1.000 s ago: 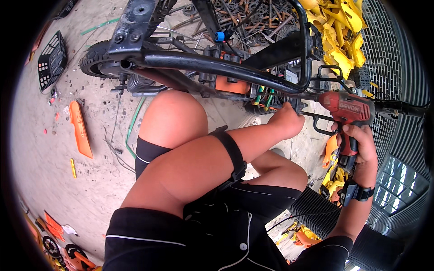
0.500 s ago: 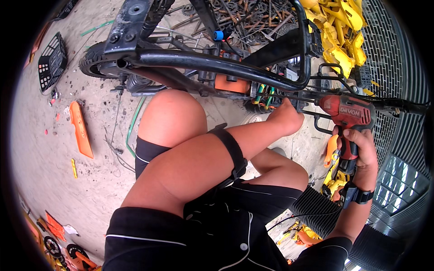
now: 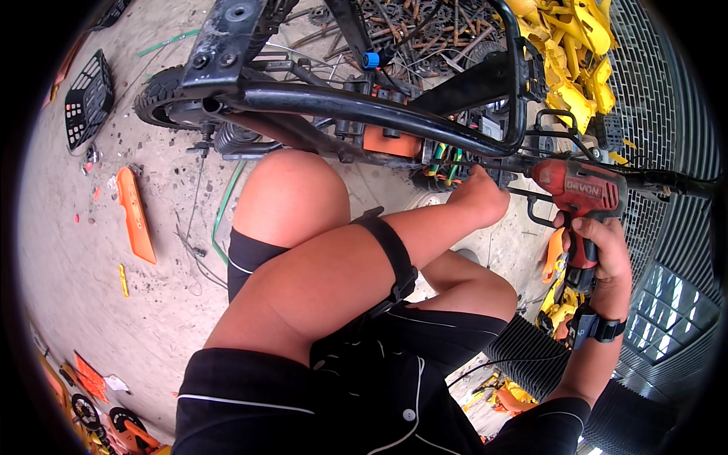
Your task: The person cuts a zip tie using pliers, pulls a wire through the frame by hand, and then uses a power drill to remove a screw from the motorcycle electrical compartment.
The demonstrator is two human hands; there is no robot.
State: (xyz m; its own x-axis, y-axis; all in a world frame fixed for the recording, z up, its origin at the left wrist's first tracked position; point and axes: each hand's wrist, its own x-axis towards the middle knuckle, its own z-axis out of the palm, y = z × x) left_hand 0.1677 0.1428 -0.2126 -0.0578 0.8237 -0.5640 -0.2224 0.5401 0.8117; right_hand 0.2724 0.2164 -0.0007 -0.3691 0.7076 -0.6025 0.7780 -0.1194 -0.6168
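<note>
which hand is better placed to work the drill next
Probably the right: the right hand grips the drill by its handle. The left hand is by the frame, ahead of the drill's nose; its fingertips are hidden.

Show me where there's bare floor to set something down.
Mostly bare floor lies between the yellow strip, black left sleeve and orange sheet; another patch lies left of the orange panel. Crowded: past the black frame, where metal rods and yellow parts pile up, and around the red power tool in the right hand.
</note>
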